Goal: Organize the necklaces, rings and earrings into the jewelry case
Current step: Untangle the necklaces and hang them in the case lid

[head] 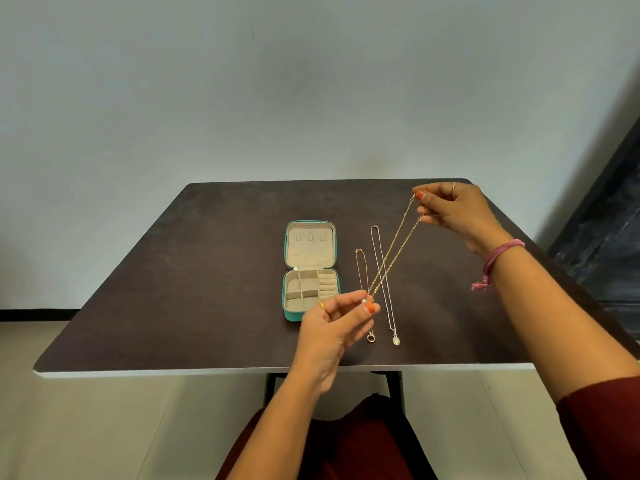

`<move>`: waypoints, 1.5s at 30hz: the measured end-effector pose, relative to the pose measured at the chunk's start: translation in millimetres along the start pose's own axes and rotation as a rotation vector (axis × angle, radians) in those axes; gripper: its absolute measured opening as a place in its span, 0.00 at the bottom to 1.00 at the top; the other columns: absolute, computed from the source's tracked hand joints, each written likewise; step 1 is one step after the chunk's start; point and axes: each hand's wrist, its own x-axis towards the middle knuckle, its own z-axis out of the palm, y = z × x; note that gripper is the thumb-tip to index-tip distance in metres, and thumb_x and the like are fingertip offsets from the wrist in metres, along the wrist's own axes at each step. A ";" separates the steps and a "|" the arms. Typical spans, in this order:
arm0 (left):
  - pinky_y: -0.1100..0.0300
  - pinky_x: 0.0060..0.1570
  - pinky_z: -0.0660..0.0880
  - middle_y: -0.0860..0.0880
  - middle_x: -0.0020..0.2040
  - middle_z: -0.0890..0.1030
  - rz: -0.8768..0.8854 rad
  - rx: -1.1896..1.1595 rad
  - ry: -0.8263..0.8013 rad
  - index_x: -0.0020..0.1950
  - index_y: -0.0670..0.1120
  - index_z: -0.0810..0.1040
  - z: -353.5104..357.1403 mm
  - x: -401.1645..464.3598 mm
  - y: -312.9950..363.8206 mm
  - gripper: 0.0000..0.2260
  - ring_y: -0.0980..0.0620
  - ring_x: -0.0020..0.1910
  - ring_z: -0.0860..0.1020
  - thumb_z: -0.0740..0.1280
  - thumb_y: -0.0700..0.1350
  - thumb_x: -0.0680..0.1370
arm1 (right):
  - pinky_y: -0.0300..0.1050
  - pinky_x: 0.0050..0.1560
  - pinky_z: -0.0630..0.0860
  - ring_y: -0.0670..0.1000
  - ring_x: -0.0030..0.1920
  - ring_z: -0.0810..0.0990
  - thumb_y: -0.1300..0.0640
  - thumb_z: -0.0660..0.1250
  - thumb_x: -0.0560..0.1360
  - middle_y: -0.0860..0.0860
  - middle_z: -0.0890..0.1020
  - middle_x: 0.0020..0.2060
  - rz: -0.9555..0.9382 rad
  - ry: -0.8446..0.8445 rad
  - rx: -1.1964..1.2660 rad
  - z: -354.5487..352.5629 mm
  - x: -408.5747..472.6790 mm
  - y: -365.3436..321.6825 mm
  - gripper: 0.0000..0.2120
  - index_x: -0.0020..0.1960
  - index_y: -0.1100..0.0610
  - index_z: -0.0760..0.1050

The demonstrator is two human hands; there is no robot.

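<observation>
A teal jewelry case lies open on the dark table, its beige lid flat at the back and its compartments showing nothing in them. A thin gold beaded necklace is stretched taut above the table. My right hand pinches its clasp ends at the far right. My left hand pinches its pearl end just right of the case. Under it lie a rose-gold necklace with a ring pendant and a silver necklace with an oval pendant.
The table's front edge runs close to my lap. A pale wall stands behind the table, and a dark panel is at the far right. A pink thread band hangs at my right wrist.
</observation>
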 end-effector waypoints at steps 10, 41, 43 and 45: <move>0.63 0.26 0.74 0.44 0.37 0.81 0.065 0.322 0.099 0.47 0.39 0.78 37.1 -1.6 -35.2 0.05 0.52 0.32 0.80 0.71 0.39 0.74 | 0.41 0.43 0.81 0.47 0.35 0.76 0.59 0.67 0.77 0.49 0.79 0.37 -0.130 0.027 -0.351 -14.2 9.5 27.2 0.07 0.53 0.56 0.81; 0.57 0.48 0.72 0.48 0.54 0.72 0.209 1.587 -0.040 0.58 0.46 0.72 73.5 19.3 -79.0 0.11 0.47 0.51 0.77 0.56 0.50 0.82 | 0.38 0.53 0.70 0.45 0.49 0.76 0.58 0.70 0.74 0.52 0.83 0.52 0.148 -0.263 -0.658 -8.5 43.7 116.9 0.09 0.53 0.57 0.82; 0.60 0.46 0.71 0.49 0.53 0.72 0.221 1.532 -0.030 0.56 0.46 0.73 71.1 20.9 -79.3 0.09 0.49 0.50 0.77 0.58 0.50 0.81 | 0.39 0.53 0.71 0.46 0.49 0.77 0.59 0.70 0.74 0.52 0.83 0.51 0.173 -0.262 -0.628 -8.4 44.3 116.4 0.09 0.54 0.57 0.82; 0.62 0.45 0.69 0.50 0.52 0.73 0.223 1.494 -0.022 0.54 0.46 0.74 69.1 22.7 -79.1 0.08 0.51 0.50 0.76 0.60 0.49 0.81 | 0.39 0.52 0.72 0.47 0.49 0.78 0.59 0.71 0.73 0.53 0.83 0.50 0.183 -0.256 -0.611 -7.6 45.6 116.9 0.09 0.53 0.57 0.82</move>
